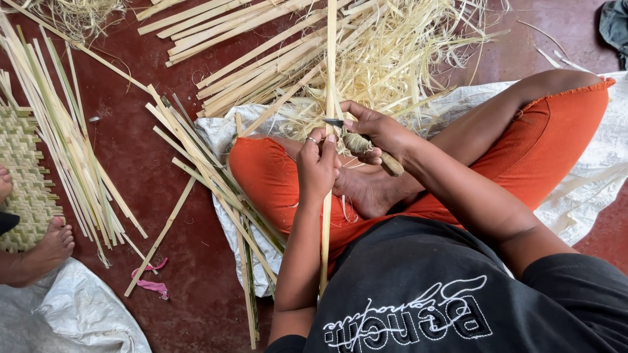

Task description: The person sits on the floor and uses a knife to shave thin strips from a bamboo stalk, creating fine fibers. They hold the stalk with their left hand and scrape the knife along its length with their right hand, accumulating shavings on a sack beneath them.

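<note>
In the head view, the left hand (318,163) was clamped around a long pale bamboo strip (330,78) at the centre of the frame, and the right hand (379,131) was closed on a small knife (366,147) with a wrapped handle, its dark blade laid against the strip just above the left fingers. The strip ran from the top edge of the frame down between the crossed knees in orange trousers (556,144). It looked light, thin and springy, stiff along its length but likely to split or cut skin at the edges, so it was probably best gripped flat, close to the blade. No real container showed; a white woven sack (589,170) under the legs bore a heap of fine shavings (392,59) at upper centre. Loose splints (72,157) and a woven mat (23,176) lay at left, by another person's foot (55,242)
</note>
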